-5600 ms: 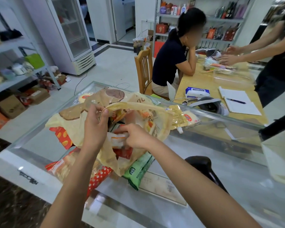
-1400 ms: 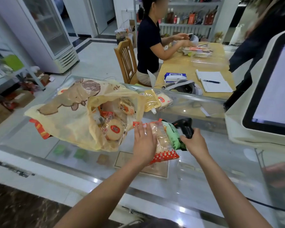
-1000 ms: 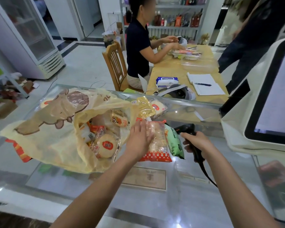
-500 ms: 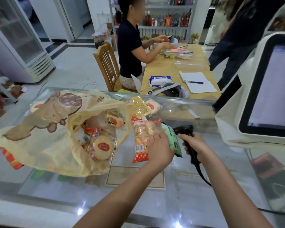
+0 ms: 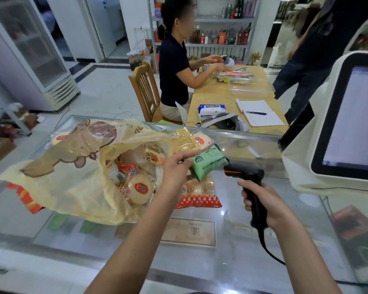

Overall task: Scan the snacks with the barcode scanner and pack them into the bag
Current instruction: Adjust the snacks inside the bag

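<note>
L hand [image 5: 176, 171] pinches the green pkt [image 5: 209, 164] by its left end, fingers curled on it. The pkt is lifted off the glass counter [image 5: 200, 264] & tilted, its free end toward the scanner [image 5: 243, 172]. R hand [image 5: 263, 205] is wrapped tight round the scanner handle. The scanner head sits just right of the green pkt, nose facing it, small gap btwn them, and a cable drops from below R hand. Under L hand's grip a red-dotted pkt [image 5: 200, 199] lies flat on the counter. Left of L hand the yellow bag [image 5: 68, 177] lies on its side, mouth open toward the hand, w/ a round cracker pkt [image 5: 139, 188] & other pkts inside. Beyond the grip, yellow pkts [image 5: 188, 140] lie near the counter's far edge. POS screen [image 5: 348, 122] stands right of R hand
</note>
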